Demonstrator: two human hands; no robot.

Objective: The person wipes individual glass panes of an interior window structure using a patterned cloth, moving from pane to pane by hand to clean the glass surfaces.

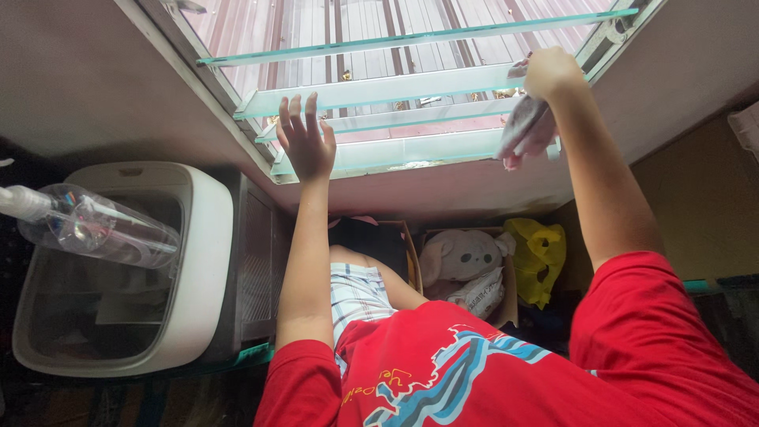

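A louvred window with several glass slats (379, 91) fills the top of the view. My left hand (307, 144) is raised flat with its fingers spread, resting against the left end of the lower slats and holding nothing. My right hand (549, 73) is up at the right end of the slats, closed on a pinkish-grey cloth (526, 126) that hangs down over the glass near the window frame (605, 39). Both arms reach out from my red shirt (474, 372).
A clear spray bottle (95, 225) lies at the left, in front of a white appliance with a dark window (202, 261). Below the window stand a cardboard box with a grey plush toy (462, 257) and a yellow bag (539, 257). Plaid shorts (357, 294) show between my arms.
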